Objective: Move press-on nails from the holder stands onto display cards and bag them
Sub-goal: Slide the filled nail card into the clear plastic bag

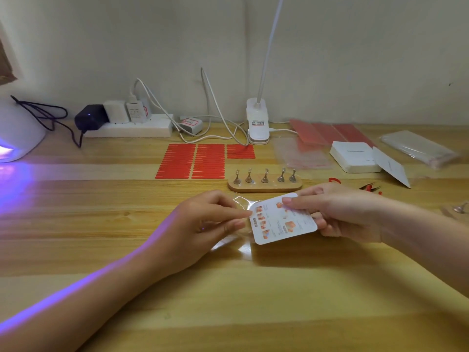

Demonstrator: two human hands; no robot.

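Note:
A white display card (284, 219) printed with small orange pictures is held above the table's middle. My right hand (340, 212) grips its right end between thumb and fingers. My left hand (203, 222) pinches the mouth of a clear plastic bag (238, 240), and the card's left end sits at that opening. Behind them stands a wooden holder base (264, 185) with several metal nail stands (265, 176); whether nails sit on them is too small to tell.
Red adhesive tab sheets (193, 161) lie behind the holder. A white card stack (355, 156), clear bags (418, 148) and pink sheets (330, 133) sit at the right. A power strip (129, 128), clip lamp (257, 125) and glowing UV lamp (17, 133) line the back and left.

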